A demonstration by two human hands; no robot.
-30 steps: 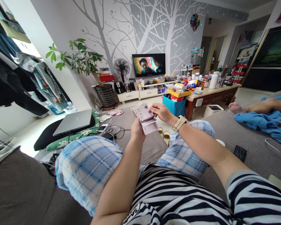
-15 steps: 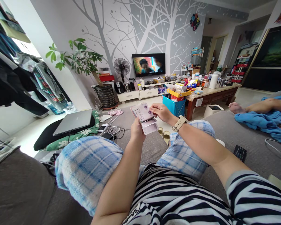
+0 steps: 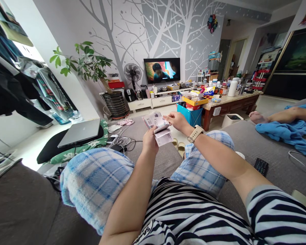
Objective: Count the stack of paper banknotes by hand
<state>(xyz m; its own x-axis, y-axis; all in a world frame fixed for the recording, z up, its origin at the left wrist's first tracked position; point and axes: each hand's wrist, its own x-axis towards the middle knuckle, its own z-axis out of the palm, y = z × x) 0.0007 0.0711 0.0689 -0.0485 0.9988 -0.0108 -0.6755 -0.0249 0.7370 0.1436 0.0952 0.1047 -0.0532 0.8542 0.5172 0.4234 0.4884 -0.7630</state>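
A stack of pale purplish printed banknotes (image 3: 164, 137) is fanned and bent over in front of me, above the sofa. My left hand (image 3: 150, 140) is closed around the stack's lower left side, thumb on top. At the upper right, my right hand (image 3: 177, 121) pinches the edge of one note and bends it back from the others. A beige watch (image 3: 195, 134) is on my right wrist. The fingers under the stack are hidden, and the print is too small to read fully.
A grey laptop (image 3: 79, 133) rests on a green cushion at left, with tangled cables (image 3: 124, 141) nearby. On the right are a black remote (image 3: 261, 167), a blue cloth (image 3: 288, 134) and another person's bare leg (image 3: 283, 114). A cluttered table (image 3: 231, 99) and blue bin (image 3: 189, 115) stand ahead.
My right hand has lifted a note's edge and curled it toward me, showing more of the print underneath. My left hand keeps its hold in about the same place.
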